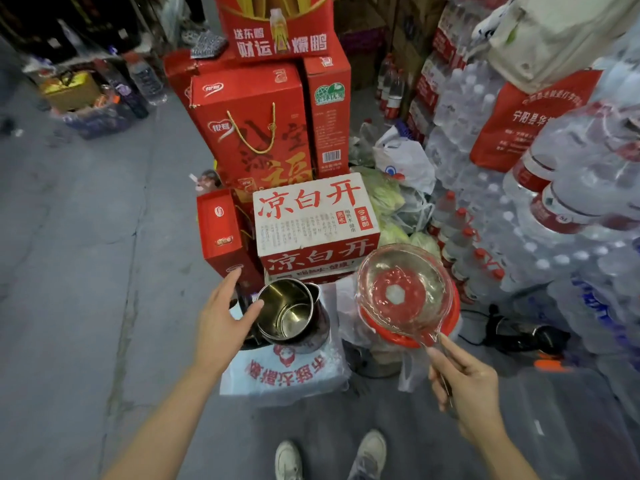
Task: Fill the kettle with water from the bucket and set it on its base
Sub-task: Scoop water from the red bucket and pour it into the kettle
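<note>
Two pale sneakers (332,457) standing on grey concrete floor (86,306) at bottom edge. Right hand (465,386) gripping thin handle of clear plastic water ladle (403,292), holding it above red-rimmed bucket (453,320). Left hand (225,320) spreading unclenched, fingers touching rim of lidless stainless steel kettle (294,313), grasping nothing. Kettle sitting on white printed plastic bag (284,372), just left of bucket. Behind: white-and-red carton (311,220), taller red gift boxes (252,126), shrink-wrapped water bottles (485,188) stacking at right.

shiny steel kettle (294,313), clear glossy plastic scoop (403,292), matt grey concrete floor (86,271).
</note>
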Demonstrator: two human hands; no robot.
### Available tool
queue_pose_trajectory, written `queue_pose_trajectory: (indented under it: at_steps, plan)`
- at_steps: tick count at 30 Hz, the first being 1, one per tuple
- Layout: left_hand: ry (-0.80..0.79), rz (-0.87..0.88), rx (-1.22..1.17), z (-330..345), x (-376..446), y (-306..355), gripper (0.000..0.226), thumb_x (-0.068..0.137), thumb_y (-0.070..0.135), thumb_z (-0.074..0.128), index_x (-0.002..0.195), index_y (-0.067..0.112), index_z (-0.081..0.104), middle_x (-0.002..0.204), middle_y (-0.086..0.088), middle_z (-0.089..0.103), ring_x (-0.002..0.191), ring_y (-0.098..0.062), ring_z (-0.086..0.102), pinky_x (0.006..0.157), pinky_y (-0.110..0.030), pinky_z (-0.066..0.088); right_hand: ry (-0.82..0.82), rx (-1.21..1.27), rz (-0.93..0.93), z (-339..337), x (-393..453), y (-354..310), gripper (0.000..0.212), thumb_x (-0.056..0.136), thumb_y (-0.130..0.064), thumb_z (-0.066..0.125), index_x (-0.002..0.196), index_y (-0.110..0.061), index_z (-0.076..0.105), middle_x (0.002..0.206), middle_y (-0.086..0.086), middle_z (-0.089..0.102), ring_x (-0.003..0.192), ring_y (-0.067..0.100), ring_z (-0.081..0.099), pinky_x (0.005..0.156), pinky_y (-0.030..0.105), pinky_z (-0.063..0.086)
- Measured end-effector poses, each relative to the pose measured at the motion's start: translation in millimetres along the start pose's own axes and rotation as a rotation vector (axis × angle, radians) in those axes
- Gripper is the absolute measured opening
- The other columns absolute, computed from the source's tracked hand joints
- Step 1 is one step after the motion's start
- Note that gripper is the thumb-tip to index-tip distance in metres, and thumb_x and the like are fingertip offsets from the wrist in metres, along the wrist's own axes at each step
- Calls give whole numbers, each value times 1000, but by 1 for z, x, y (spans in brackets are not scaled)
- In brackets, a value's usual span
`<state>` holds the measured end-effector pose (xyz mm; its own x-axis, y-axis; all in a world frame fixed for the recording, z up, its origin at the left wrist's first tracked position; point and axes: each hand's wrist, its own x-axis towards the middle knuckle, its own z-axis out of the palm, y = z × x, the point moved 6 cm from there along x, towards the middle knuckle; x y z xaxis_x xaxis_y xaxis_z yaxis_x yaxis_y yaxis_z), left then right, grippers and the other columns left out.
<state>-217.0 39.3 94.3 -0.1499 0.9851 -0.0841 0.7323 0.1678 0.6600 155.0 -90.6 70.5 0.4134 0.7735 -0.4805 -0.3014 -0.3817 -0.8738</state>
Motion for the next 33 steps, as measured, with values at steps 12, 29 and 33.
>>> queue_pose_trajectory:
  at_steps: [12, 29, 33]
  plan:
    - [-2, -205, -509, -20, -22, -48, 62, 88, 23, 72, 145, 26, 47, 135, 7, 60, 116, -8, 58, 74, -2, 46, -37, -51, -17, 86, -51, 23, 51, 88, -2, 66, 135, -17, 54, 54, 14, 53, 29, 13, 34, 30, 17, 29]
    - [-21, -209, -497, -26, -26, -54, 65, 89, 19, 71, 147, 29, 44, 125, 21, 54, 113, -1, 55, 72, 2, 43, 40, -348, -148, 115, -37, 41, 48, 88, -17, 70, 131, -32, 55, 56, 17, 58, 44, 19, 39, 40, 24, 37]
    - [-23, -196, -482, -25, -26, -54, 67, 89, 20, 71, 148, 31, 42, 133, 16, 56, 117, -5, 55, 91, -18, 48, 73, -431, -170, 113, -29, 45, 46, 86, -26, 72, 130, -33, 61, 68, 27, 67, 49, 20, 45, 50, 33, 46]
